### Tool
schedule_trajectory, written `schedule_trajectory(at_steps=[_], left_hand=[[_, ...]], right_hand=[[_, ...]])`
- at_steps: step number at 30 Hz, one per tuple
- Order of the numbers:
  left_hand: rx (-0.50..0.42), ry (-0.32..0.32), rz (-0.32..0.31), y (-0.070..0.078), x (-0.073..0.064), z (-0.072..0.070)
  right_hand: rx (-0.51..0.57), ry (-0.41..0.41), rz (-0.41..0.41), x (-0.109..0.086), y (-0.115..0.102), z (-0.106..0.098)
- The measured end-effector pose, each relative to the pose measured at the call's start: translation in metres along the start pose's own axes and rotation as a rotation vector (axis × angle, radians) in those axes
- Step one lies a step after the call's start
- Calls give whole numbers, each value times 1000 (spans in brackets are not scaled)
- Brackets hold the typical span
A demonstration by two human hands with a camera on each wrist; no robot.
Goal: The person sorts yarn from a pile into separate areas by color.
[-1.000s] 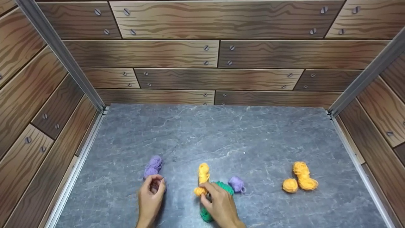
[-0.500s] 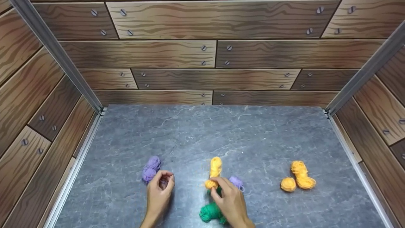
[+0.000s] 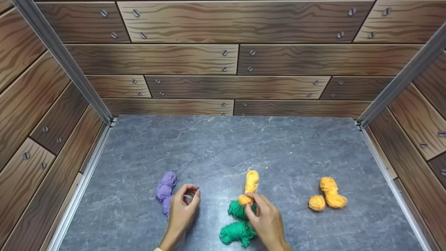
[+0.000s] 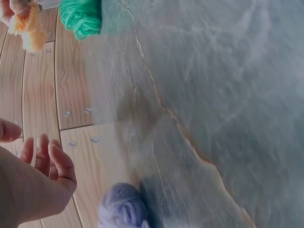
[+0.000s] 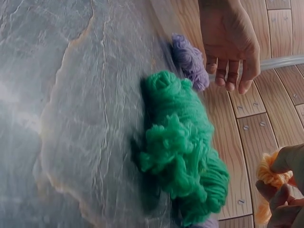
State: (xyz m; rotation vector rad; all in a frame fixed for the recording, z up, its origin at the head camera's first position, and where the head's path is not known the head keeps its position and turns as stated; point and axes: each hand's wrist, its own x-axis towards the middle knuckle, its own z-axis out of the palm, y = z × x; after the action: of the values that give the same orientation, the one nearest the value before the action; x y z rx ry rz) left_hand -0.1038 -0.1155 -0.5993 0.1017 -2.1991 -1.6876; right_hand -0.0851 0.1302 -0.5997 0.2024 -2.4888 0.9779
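My right hand (image 3: 267,221) pinches the lower end of a yellow-orange yarn skein (image 3: 252,180) between thumb and fingers, above two green yarn skeins. The upper green skein (image 3: 237,210) lies just beyond the lower green skein (image 3: 235,233), both left of that hand. My left hand (image 3: 184,207) is raised with loosely bent fingers and holds nothing. Left of it, purple yarn (image 3: 166,190) lies in a lumpy row, partly covered by the hand. In the right wrist view, a bit of purple yarn (image 5: 209,223) peeks out under the green; my right hand hides it in the head view.
On the right of the grey marbled tabletop (image 3: 209,146) lie an orange yarn skein (image 3: 333,192) and a small orange yarn ball (image 3: 316,203) beside it. Wood-patterned walls (image 3: 195,59) with metal corner rails (image 3: 397,76) enclose the back and sides.
My right hand has carried the yellow-orange skein rightward, uncovering the green skeins and covering the small purple yarn. My left hand has moved right, away from the purple row.
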Motion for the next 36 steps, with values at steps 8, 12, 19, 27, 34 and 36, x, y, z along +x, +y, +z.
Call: schedule_trajectory(at_steps=[8, 12, 19, 27, 34, 36], left_hand=[[-28, -53, -12, -8, 1, 8], [-42, -77, -7, -3, 2, 12], [3, -128, -7, -10, 1, 22], [-6, -203, -4, -7, 0, 37], [-32, -298, -26, -7, -2, 54], [-33, -327, -31, -6, -3, 58]], right_hand=[[-14, 94, -54, 2, 11, -6], [-18, 94, -32, 2, 14, -10], [-26, 101, 10, -1, 18, -14], [-43, 124, 69, -5, 28, -23], [-47, 146, 126, -11, 36, -31], [-46, 166, 117, -13, 39, -33]])
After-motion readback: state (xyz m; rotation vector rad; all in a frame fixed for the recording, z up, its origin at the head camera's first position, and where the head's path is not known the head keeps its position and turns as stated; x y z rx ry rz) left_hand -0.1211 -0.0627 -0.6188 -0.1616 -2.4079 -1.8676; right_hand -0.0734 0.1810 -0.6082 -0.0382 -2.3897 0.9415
